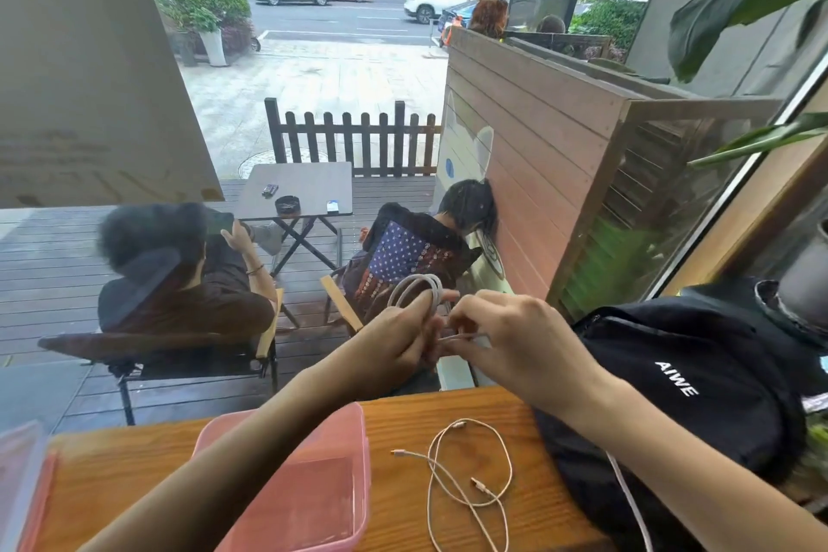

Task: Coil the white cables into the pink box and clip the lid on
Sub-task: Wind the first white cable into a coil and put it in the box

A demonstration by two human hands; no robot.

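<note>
Beyond the window a wooden deck and street fill the background, while the person works over a wooden counter (448, 417). Both hands are raised above its far edge: the left hand (398, 341) pinches a small white coil (414, 289) that stands up from its fingers, and the right hand (506, 341), touching the left, grips the loose tail of that same cable, apparently wrapping it round the loops. Below and nearer the body from the grip lies the open pink box (313, 462), under the left forearm, so the left hand seems closer for dropping the coil in. A second white cable (470, 475) sprawls loose on the counter just beside the box, under the right arm, next to a black bag (694, 381).
</note>
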